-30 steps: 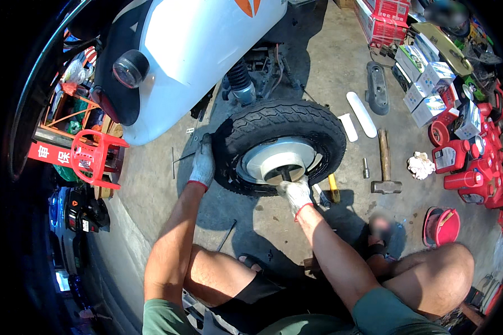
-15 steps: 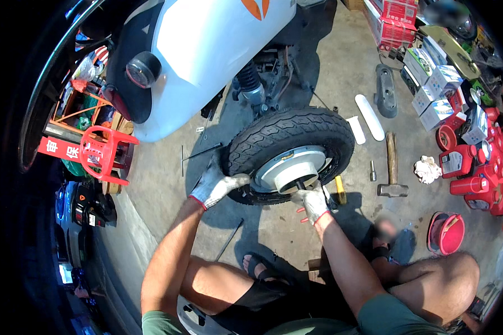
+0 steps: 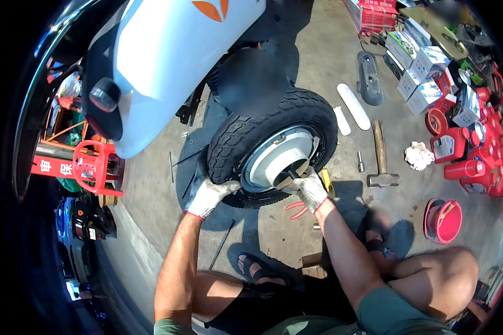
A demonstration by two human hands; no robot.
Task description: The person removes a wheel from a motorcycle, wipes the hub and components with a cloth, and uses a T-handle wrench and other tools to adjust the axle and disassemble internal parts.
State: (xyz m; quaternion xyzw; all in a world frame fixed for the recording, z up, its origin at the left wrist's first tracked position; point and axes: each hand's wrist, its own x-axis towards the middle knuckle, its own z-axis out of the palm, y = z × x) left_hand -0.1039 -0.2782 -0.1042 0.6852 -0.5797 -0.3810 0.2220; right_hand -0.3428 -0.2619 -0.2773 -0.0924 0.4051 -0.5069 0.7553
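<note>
A wheel with a black treaded tyre (image 3: 221,148) stands tilted on the floor before me, its pale metal hub (image 3: 261,167) turned toward me. My left hand (image 3: 209,194), in a whitish glove with a red cuff, grips the tyre's near left side, thumb toward the hub. My right hand (image 3: 311,191), gloved likewise, closes on the lower right of the hub, at the dark axle (image 3: 292,174) in its middle. Just behind the wheel is a white scooter body (image 3: 179,67); a blurred patch hides part of the gap between them.
Red-handled pliers (image 3: 298,210), a yellow-handled tool (image 3: 326,181), a socket (image 3: 361,162) and a sledgehammer (image 3: 381,167) lie to the right. Beyond are a red bucket (image 3: 450,222), boxes (image 3: 425,97) and red bottles (image 3: 451,146). A red plastic chair (image 3: 89,167) stands at left.
The whole view has shifted, so the surroundings sit further left. The wheel has tipped so that its hub faces me more. Both hands have kept their hold on it.
</note>
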